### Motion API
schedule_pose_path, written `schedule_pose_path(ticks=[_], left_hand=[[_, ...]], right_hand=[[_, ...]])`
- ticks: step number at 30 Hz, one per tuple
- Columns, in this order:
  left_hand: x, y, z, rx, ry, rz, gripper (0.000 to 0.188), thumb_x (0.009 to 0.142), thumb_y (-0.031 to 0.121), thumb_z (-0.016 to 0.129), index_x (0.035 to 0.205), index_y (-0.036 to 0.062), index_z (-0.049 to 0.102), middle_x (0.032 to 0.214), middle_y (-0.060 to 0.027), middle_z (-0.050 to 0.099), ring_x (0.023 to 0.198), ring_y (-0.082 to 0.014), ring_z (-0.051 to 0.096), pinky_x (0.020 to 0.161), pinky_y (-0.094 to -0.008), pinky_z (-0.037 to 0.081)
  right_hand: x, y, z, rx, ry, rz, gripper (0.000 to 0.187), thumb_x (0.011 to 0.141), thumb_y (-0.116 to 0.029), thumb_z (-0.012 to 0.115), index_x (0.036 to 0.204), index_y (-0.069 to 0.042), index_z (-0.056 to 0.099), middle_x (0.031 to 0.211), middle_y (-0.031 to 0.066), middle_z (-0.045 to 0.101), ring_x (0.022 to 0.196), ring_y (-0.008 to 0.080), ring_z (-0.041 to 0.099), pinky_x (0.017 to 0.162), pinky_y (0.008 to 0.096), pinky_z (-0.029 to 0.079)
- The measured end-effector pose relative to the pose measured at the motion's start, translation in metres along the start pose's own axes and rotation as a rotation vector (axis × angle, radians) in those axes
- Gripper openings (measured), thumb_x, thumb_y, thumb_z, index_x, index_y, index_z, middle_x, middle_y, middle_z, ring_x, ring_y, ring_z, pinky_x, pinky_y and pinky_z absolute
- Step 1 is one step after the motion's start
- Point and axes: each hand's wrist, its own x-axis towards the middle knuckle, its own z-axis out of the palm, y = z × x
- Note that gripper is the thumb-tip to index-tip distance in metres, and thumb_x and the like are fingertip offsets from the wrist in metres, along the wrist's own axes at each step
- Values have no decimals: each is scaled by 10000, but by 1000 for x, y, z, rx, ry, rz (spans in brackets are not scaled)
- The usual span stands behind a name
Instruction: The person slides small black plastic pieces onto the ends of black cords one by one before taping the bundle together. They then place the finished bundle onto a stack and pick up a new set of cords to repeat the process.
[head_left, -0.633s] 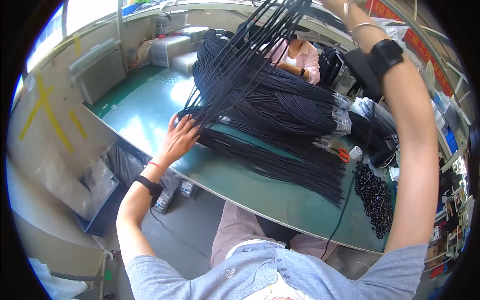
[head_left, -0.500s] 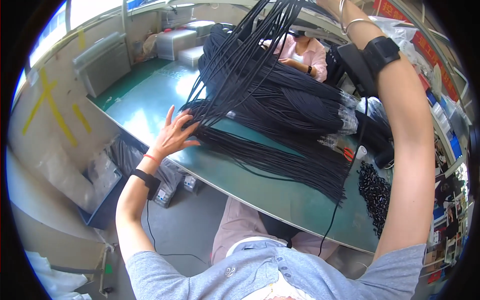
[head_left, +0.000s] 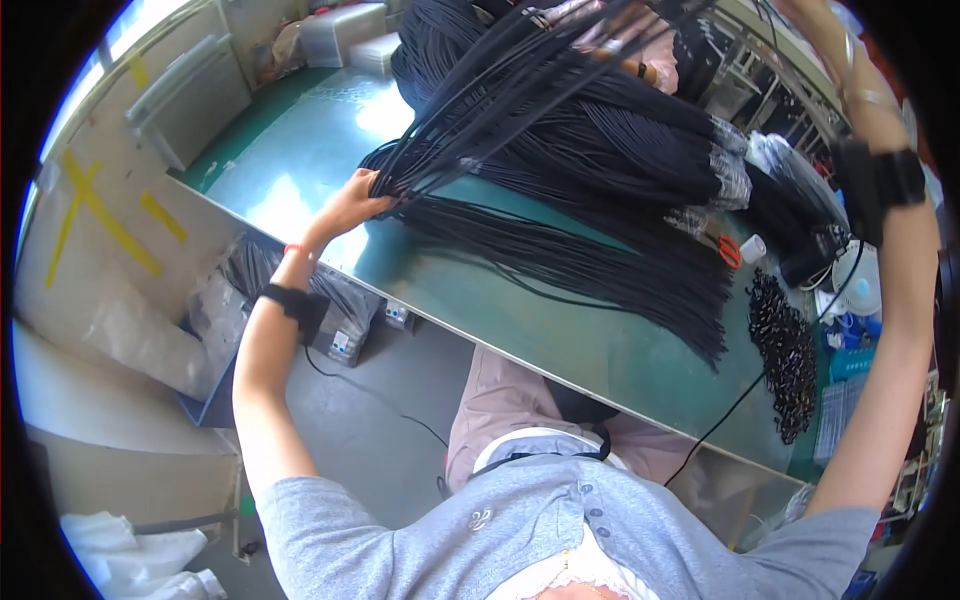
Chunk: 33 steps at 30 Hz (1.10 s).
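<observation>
Black cables (head_left: 428,140): clasped these in left hand (head_left: 358,203) at left, held right hand (head_left: 812,25) far right, could not tell its grip

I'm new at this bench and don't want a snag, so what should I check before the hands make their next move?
1. Left hand at the raised black strands: ok, touching them; finger closure partly hidden.
2. Right hand holding the strands: cannot tell, cropped and blurred at the top edge.
3. Laid-out black bundle tidy: not ok, a strand bows out along its near side.
4. Pile of small black parts apart from that bundle: ok, green tabletop shows between.
5. Orange-handled scissors clear of the bundle: cannot tell, close beside it.
</observation>
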Motion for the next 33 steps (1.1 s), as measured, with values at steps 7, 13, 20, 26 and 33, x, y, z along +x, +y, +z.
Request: schedule_pose_path(ticks=[7, 13, 20, 26, 33], left_hand=[[-47, 50, 6, 6, 91, 40, 447, 832, 307, 702, 1178, 31, 638, 1152, -77, 632, 1159, -204, 527, 1058, -318, 320], [-25, 63, 40, 241, 162, -17, 464, 880, 362, 648, 1214, 41, 615, 1196, -85, 621, 1197, -228, 511, 1114, -371, 241], [-6, 81, 156, 808, -17, 201, 546, 962, 372, 505, 1416, 81, 418, 1438, -122, 431, 1405, -278, 291, 1168, -414, 125], [19, 65, 210, 1222, -82, 252, 625, 991, 398, 394, 1523, 125, 211, 1564, -126, 224, 1452, -303, 178, 1180, -463, 83], [14, 70, 207, 1208, -222, 254, 566, 1002, 392, 335, 1504, 138, 276, 1554, -129, 246, 1447, -287, 196, 1183, -440, 113]], right_hand=[[-211, 73, -50, 360, -62, 487, 294, 974, -359, 547, 1063, -96, 642, 864, 22, 650, 744, 111, 628, 668, 241, 502], [-415, 105, -57, 548, -88, 996, 408, 974, -397, 529, 1227, -78, 552, 1075, 69, 607, 955, 145, 610, 798, 291, 506], [-468, 147, -157, 144, -182, 1005, 654, 957, -477, 522, 1442, -65, 372, 1406, 95, 451, 1284, 194, 435, 1058, 334, 335], [-401, 255, -156, -263, -243, 862, 563, 967, -452, 517, 1335, -26, 493, 1327, 124, 540, 1222, 184, 507, 1001, 312, 399], [-354, 425, -122, -1097, -252, 622, 721, 803, -493, 674, 1344, -59, 479, 1204, 216, 607, 1120, 392, 574, 985, 425, 444]])
